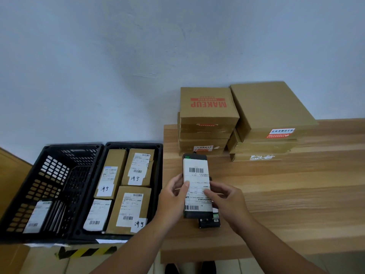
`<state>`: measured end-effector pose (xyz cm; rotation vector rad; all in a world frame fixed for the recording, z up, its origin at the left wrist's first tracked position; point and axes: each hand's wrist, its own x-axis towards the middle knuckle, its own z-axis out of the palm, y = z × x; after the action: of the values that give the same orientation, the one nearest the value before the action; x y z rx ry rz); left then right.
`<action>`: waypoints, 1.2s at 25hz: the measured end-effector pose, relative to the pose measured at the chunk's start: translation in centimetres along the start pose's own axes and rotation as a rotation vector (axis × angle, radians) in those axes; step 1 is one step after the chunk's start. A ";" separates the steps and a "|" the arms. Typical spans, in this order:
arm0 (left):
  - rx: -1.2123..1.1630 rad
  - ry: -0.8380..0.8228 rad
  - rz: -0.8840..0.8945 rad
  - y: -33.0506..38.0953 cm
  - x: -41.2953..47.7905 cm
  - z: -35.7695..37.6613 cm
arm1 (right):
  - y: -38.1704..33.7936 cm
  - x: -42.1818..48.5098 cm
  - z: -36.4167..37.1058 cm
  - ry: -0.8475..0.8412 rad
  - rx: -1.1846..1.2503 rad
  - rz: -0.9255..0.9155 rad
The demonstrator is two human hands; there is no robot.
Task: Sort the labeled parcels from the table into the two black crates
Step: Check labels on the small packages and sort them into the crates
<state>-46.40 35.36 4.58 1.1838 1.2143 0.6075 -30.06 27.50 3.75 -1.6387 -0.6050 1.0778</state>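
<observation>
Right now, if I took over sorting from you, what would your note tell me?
Hands: left hand and right hand both grip one dark labeled parcel above the table.
Crates: the right crate holds four labeled boxes; the left crate holds at least one white-labeled packet.
Done: those are sorted.
Left: crate the held parcel, then the small dark box under it and the cardboard stacks behind.
</observation>
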 end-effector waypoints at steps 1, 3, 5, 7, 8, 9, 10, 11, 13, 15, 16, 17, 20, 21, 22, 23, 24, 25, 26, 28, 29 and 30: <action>0.035 0.001 0.023 -0.5 -0.3 -0.8 | 0.0 -0.1 0.4 0.013 0.003 -0.004; 0.093 -0.009 0.060 -1.7 -1.2 -2.4 | 0.1 -0.5 1.4 0.019 -0.030 -0.022; 0.113 0.002 0.077 -3.0 -2.0 -3.9 | 0.5 -0.9 2.7 0.007 -0.066 -0.028; 0.114 0.034 0.084 -4.0 -2.8 -5.2 | 0.9 -1.6 4.1 -0.015 -0.097 -0.045; 0.120 0.049 0.088 -4.3 -3.2 -5.8 | 1.2 -1.8 4.8 -0.026 -0.123 -0.056; 0.134 0.071 0.095 -4.7 -3.7 -6.5 | 1.5 -2.1 5.6 -0.046 -0.157 -0.065; 0.168 0.098 0.110 -4.9 -4.3 -7.2 | 1.7 -2.4 6.4 -0.070 -0.183 -0.068; 0.221 0.139 0.130 -5.1 -5.0 -7.9 | 1.9 -2.6 7.1 -0.100 -0.203 -0.075; 0.365 0.244 0.174 -5.5 -6.6 -9.5 | 2.2 -2.9 8.9 -0.185 -0.247 -0.099; 0.483 0.325 0.169 -6.0 -8.6 -11.4 | 2.5 -3.3 11.2 -0.279 -0.295 -0.113; 0.519 0.352 0.157 -6.4 -9.6 -12.4 | 2.6 -3.7 12.6 -0.322 -0.306 -0.124; 0.544 0.385 0.139 -6.9 -10.7 -13.6 | 2.7 -4.3 14.1 -0.372 -0.311 -0.133; 0.569 0.507 0.107 -8.2 -13.5 -17.6 | 3.1 -6.6 19.0 -0.491 -0.296 -0.142; 0.552 0.542 0.103 -8.7 -14.2 -19.0 | 3.2 -7.3 20.5 -0.526 -0.294 -0.149; 0.519 0.572 0.095 -9.1 -14.9 -20.4 | 3.1 -8.0 22.1 -0.560 -0.291 -0.155; 0.470 0.595 0.083 -9.6 -15.4 -21.8 | 3.0 -8.7 23.5 -0.586 -0.292 -0.161; 0.412 0.620 0.069 -10.1 -15.9 -23.3 | 2.9 -9.3 25.1 -0.610 -0.301 -0.171; 0.357 0.639 0.056 -10.6 -16.3 -24.9 | 2.8 -9.8 26.7 -0.629 -0.306 -0.181; 0.316 0.651 0.046 -11.2 -16.6 -26.4 | 2.7 -10.3 28.4 -0.645 -0.312 -0.188; 0.288 0.663 0.042 -12.4 -17.1 -29.9 | 2.8 -11.4 31.9 -0.646 -0.338 -0.185; 0.286 0.661 0.051 -13.0 -17.2 -32.2 | 2.9 -12.0 34.2 -0.636 -0.344 -0.184; 0.282 0.652 0.057 -13.4 -17.3 -34.6 | 3.0 -12.6 36.3 -0.623 -0.344 -0.178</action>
<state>-86.60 28.30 2.00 1.3015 1.8664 0.9297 -68.12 33.73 3.18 -1.4796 -1.3807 1.4105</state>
